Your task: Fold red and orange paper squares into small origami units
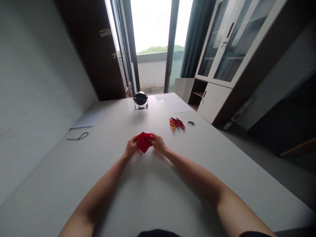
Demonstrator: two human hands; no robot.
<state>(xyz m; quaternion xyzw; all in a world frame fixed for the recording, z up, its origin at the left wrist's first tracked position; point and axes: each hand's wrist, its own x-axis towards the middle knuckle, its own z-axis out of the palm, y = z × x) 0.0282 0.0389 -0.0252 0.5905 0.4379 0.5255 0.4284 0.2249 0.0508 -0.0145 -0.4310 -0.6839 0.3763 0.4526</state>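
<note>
A partly folded sheet of red paper (144, 143) is held up just above the white table, a pointed corner toward me. My left hand (131, 146) pinches its left edge. On the opposite edge, my right hand (158, 143) grips the paper between thumb and fingers. Farther off to the right lie several small folded paper boats, an orange one (172, 124) beside red ones (180, 123). The folds on the inner side of the sheet are too small to make out.
The white table (153, 184) carries a round silver-framed device (140, 100) at the back, a black cord (78, 137) and white papers (87, 119) at left, and more sheets (181, 106) at back right. A cable hole (191, 123) lies near the right edge. Glass-door cabinets (229, 42) stand beyond.
</note>
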